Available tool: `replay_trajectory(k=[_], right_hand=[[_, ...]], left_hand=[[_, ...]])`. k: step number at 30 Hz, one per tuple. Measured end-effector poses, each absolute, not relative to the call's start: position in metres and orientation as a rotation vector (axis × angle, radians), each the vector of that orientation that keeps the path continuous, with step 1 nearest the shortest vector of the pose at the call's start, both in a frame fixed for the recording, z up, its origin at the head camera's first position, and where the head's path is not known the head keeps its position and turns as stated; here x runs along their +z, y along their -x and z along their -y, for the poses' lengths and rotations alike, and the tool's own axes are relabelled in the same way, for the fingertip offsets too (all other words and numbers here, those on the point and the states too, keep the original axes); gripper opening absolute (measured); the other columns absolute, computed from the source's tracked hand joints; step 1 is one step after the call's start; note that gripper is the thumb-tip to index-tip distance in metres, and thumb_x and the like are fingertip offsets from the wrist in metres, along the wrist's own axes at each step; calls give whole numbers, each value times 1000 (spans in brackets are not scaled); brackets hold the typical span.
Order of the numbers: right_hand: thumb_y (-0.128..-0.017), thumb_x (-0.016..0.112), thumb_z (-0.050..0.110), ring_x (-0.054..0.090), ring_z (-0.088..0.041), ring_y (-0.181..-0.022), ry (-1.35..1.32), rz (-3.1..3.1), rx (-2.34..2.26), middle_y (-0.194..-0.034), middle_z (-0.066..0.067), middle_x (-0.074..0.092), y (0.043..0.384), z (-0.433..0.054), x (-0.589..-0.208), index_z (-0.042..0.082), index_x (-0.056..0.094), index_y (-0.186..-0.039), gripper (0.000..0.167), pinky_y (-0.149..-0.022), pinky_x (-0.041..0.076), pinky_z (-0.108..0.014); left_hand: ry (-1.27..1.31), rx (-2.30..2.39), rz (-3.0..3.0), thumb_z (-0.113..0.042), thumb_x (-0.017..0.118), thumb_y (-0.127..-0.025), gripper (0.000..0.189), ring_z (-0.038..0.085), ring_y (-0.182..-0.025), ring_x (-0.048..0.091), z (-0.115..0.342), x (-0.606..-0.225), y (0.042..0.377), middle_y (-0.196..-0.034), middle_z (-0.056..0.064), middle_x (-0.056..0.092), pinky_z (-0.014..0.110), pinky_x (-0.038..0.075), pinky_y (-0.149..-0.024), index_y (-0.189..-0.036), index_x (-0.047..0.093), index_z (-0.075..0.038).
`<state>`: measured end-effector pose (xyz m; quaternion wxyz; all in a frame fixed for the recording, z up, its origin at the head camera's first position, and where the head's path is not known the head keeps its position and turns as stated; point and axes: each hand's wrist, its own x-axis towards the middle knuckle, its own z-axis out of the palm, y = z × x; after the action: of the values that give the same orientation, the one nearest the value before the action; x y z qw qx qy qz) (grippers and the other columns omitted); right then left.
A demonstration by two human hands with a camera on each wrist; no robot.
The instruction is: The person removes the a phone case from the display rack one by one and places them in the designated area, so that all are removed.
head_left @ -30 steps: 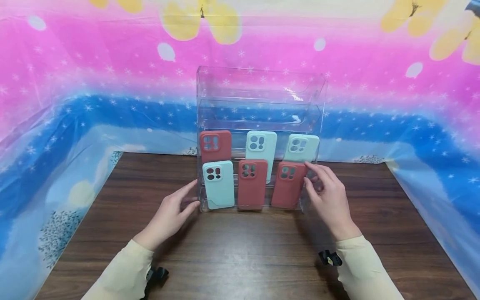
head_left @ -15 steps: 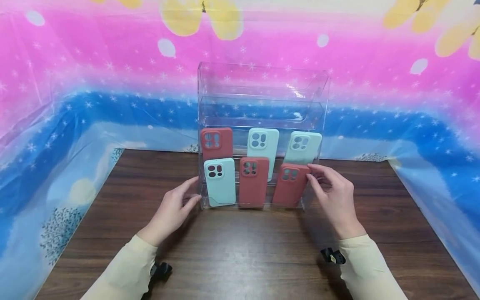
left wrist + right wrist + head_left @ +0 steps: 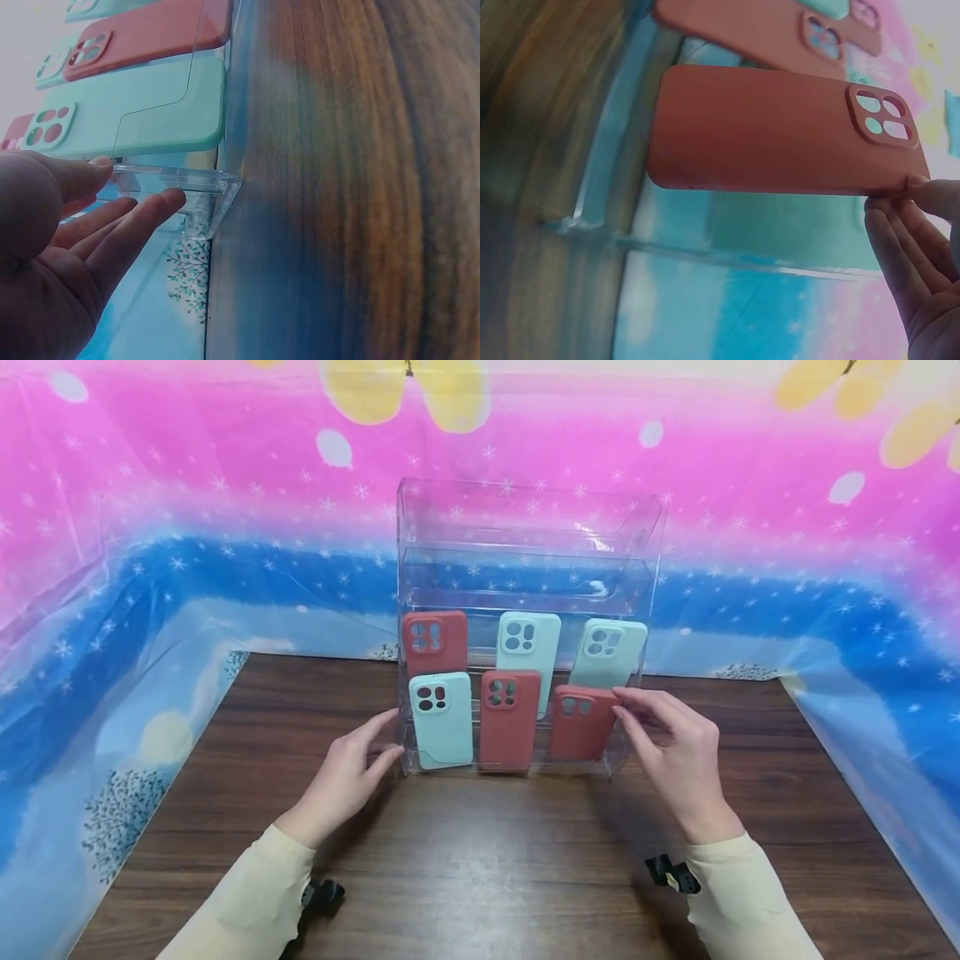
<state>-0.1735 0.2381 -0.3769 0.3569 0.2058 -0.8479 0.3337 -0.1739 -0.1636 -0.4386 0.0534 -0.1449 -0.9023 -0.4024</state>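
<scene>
My right hand pinches the upper right corner of a red phone case between thumb and fingers. In the head view this case leans at the right end of the lowest tier, its top tipped toward me. My left hand touches the left side of the clear tiered display stand, its fingers fairly straight. On the lowest tier also stand a mint phone case at left and a red one in the middle.
Behind, on the second tier, are a red case, a mint case at centre and another mint case at right. Clear upper tiers rise above. The stand is on a brown wooden table, backed by a patterned cloth.
The right-hand red phone case has tipped forward at the top, and my right hand has come slightly toward me with it. My left hand stays at the stand's side.
</scene>
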Motion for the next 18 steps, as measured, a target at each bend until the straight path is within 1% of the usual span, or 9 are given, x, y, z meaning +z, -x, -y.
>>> replay_trajectory(k=[4, 11, 14, 18], right_hand=[[-87, 82, 2, 70, -5, -86, -553, 2141, 868, -104, -2, 79, 164, -230, -364, 15, 79, -118, 33, -85, 53, -6], [-83, 83, -4, 73, -9, -91, -631, 2104, 920, -106, -4, 79, 146, -212, -352, 11, 79, -118, 38, -90, 54, -10], [-82, 83, -6, 73, -8, -89, -685, 2102, 984, -103, -4, 79, 141, -202, -350, 9, 79, -116, 37, -85, 56, -11], [-84, 83, -4, 73, -6, -84, -743, 2137, 1101, -101, 0, 79, 136, -188, -351, 11, 79, -115, 36, -77, 59, -14]], left_hand=[[435, -1235, 2748, -12, 64, -103, 54, 33, -111, 74, 163, -437, 174, -142, 23, 62, 50, 61, -94, -154, 46, -5], [447, -1233, 2756, -13, 64, -104, 54, 34, -113, 73, 163, -436, 175, -143, 24, 61, 52, 59, -97, -155, 45, -6], [445, -1226, 2757, -12, 64, -104, 54, 34, -113, 73, 163, -437, 174, -143, 25, 61, 52, 59, -97, -154, 45, -6], [446, -1229, 2749, -11, 64, -103, 54, 35, -113, 73, 164, -438, 173, -143, 26, 60, 52, 59, -97, -154, 45, -5]])
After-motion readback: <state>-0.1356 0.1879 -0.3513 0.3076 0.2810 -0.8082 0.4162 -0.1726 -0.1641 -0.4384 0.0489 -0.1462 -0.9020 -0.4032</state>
